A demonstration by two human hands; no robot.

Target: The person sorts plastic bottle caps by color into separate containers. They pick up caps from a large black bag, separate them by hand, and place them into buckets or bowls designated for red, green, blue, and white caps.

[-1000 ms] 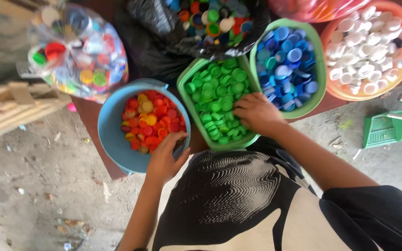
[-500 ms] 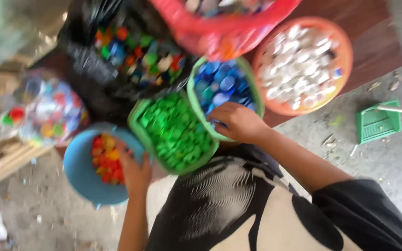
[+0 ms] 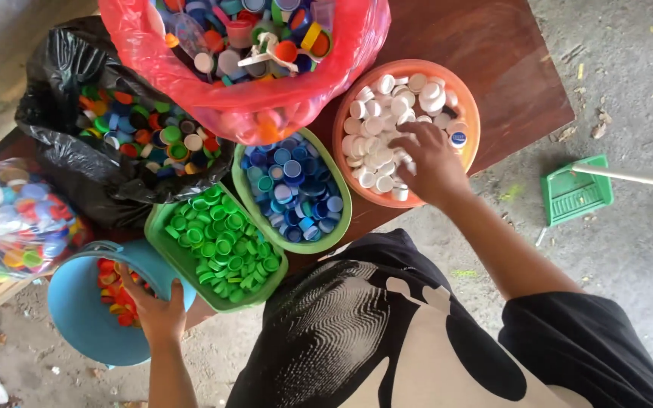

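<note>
Sorting bottle caps by colour: right hand point(image 3: 431, 162) rests fingers spread, gripping nothing I can see, on white caps in the orange bowl point(image 3: 462, 91); a release would call for a light drop.
Head view: left of that bowl sit the green tub of blue caps point(image 3: 295, 189), then the green tray of green caps point(image 3: 217, 245); furthest left, left hand point(image 3: 159, 308) clasps the rim of the blue bowl point(image 3: 85, 317) of red and orange caps; red bag point(image 3: 266, 98) of mixed caps above.

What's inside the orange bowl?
The orange bowl holds white bottle caps, plus one with a blue middle. The right hand covers some, and whatever lies beneath the pile is hidden.
</note>
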